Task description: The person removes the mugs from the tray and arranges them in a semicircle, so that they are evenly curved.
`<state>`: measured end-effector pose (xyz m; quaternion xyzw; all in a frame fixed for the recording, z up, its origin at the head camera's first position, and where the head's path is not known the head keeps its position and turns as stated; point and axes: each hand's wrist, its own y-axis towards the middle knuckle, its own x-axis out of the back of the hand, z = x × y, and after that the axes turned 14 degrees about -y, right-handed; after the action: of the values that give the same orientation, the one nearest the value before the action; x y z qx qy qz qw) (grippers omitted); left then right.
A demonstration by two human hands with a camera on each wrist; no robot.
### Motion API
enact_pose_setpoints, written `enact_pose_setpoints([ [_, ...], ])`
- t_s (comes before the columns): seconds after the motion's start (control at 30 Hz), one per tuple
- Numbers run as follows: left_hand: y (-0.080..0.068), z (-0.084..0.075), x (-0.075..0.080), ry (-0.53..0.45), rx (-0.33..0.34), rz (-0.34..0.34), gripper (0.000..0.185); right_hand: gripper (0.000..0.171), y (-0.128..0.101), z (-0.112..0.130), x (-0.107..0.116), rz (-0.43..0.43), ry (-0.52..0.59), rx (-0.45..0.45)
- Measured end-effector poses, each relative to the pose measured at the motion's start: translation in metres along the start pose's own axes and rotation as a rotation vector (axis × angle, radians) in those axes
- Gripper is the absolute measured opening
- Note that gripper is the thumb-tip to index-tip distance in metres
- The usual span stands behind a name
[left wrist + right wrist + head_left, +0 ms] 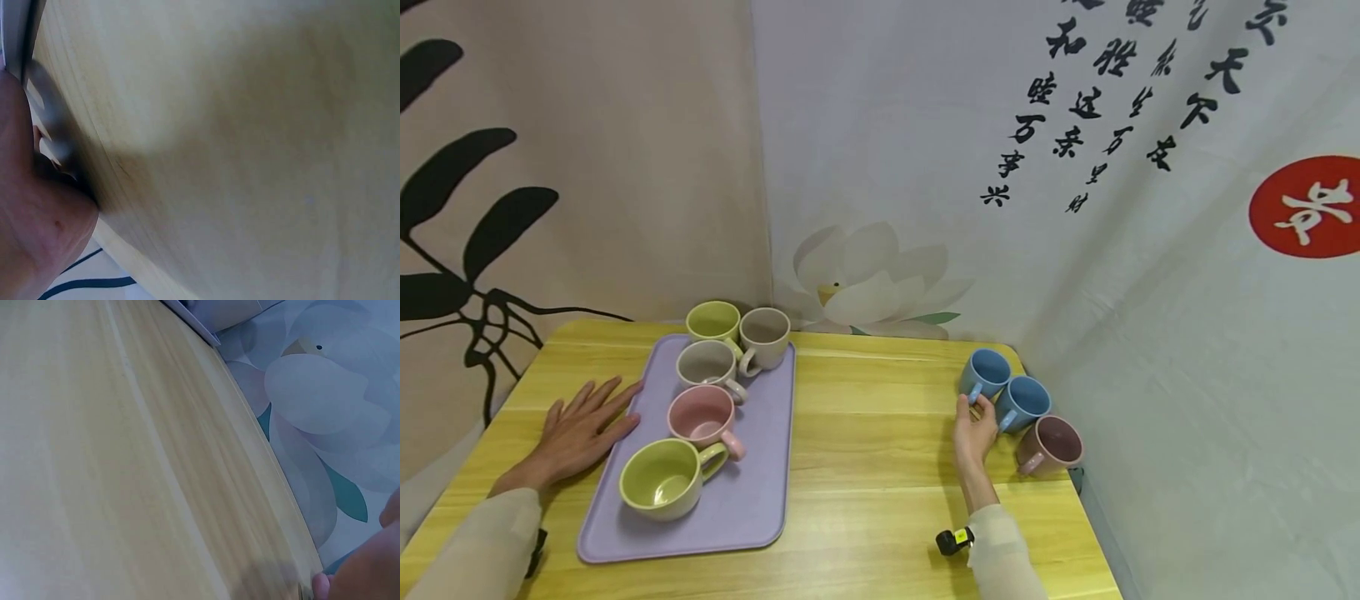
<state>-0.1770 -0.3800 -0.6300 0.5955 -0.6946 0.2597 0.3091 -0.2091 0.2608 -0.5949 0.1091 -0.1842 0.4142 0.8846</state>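
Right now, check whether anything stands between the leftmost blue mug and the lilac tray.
Nothing visible does: only wooden tabletop lies between the leftmost blue mug, whose handle the right hand pinches, and the lilac tray.

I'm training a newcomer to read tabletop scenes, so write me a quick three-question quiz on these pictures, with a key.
1. How many cups stand on the purple tray?
2. True or false: the left hand is holding a cup.
3. Which cup is the right hand touching?

Key:
1. Five.
2. False; it lies open at the tray's left edge.
3. The farther blue cup, at its handle.
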Motion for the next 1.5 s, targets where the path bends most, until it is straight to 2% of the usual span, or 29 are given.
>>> enact_pose_setpoints([
  [0.2,-0.001,0.0,0.0,-0.006,0.004,-0.001,0.074,0.055,-0.007,-0.003,0.006,0.052,-0.004,0.033],
  [0.47,0.0,0.001,-0.002,0.002,-0.003,-0.012,0.074,0.074,-0.022,-0.003,0.01,0.037,0.023,0.085],
  [0.6,0.001,0.002,-0.002,-0.002,-0.004,-0.007,0.074,0.079,-0.034,0.001,0.01,0.007,0.022,0.129],
  [0.73,0.001,0.003,-0.002,0.0,0.0,0.0,0.074,0.078,-0.047,0.007,0.008,0.022,0.017,0.202],
  [0.93,0.001,0.002,-0.001,0.002,0.012,0.008,0.075,0.077,-0.069,0.019,0.002,0.129,0.012,0.314],
  [1.5,0.001,0.001,-0.001,0.0,0.029,0.021,0.075,0.068,-0.13,0.057,-0.028,0.469,-0.046,0.564],
])
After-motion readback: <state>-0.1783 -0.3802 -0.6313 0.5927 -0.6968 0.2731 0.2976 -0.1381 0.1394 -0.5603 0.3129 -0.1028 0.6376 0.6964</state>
